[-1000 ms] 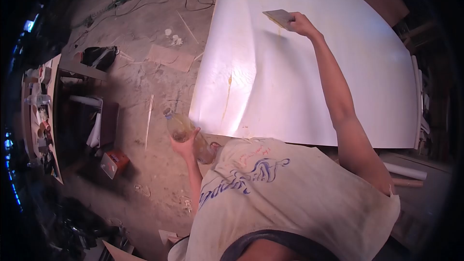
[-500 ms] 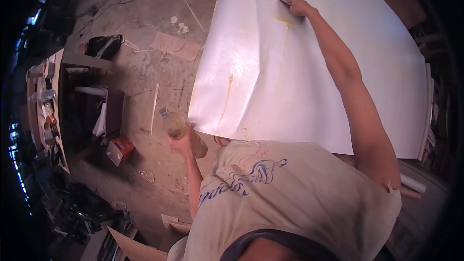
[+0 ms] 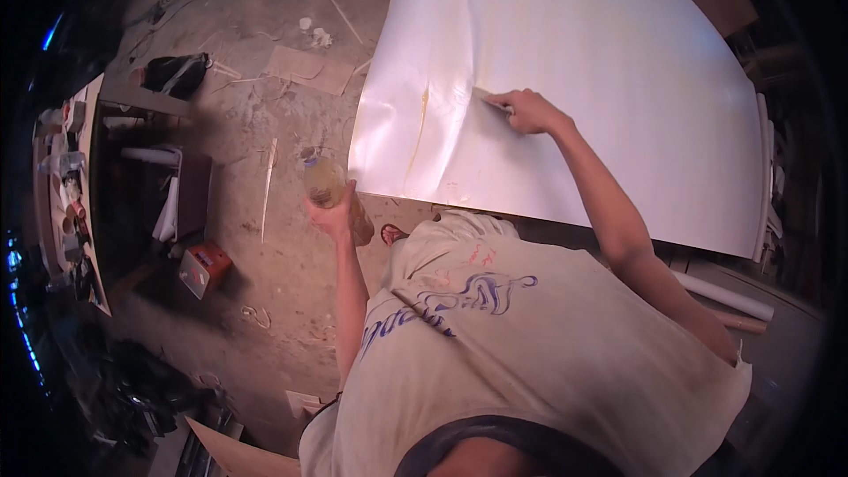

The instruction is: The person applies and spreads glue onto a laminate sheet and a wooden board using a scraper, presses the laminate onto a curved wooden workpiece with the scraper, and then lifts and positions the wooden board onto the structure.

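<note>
My left hand (image 3: 331, 217) is wrapped round a clear plastic bottle (image 3: 325, 178) with yellowish liquid in it, beside the near left corner of a large white sheet (image 3: 618, 106). The bottle leans, its blue-topped end pointing away from me. My right hand (image 3: 530, 112) grips a thin flat scraper (image 3: 495, 102), seen nearly edge-on, against the sheet. A raised crease runs down the sheet just left of the scraper. Further left, a yellow streak (image 3: 423, 110) marks the glossy surface.
At the left stands a shelf (image 3: 95, 168) with small items, near an orange box (image 3: 205, 267). Cables, a flat board (image 3: 311, 69) and thin strips lie on the floor. A white roll (image 3: 724, 295) is at the lower right.
My right hand has moved the scraper toward me and left across the sheet. The yellow smear near it no longer shows. My left hand still holds the bottle.
</note>
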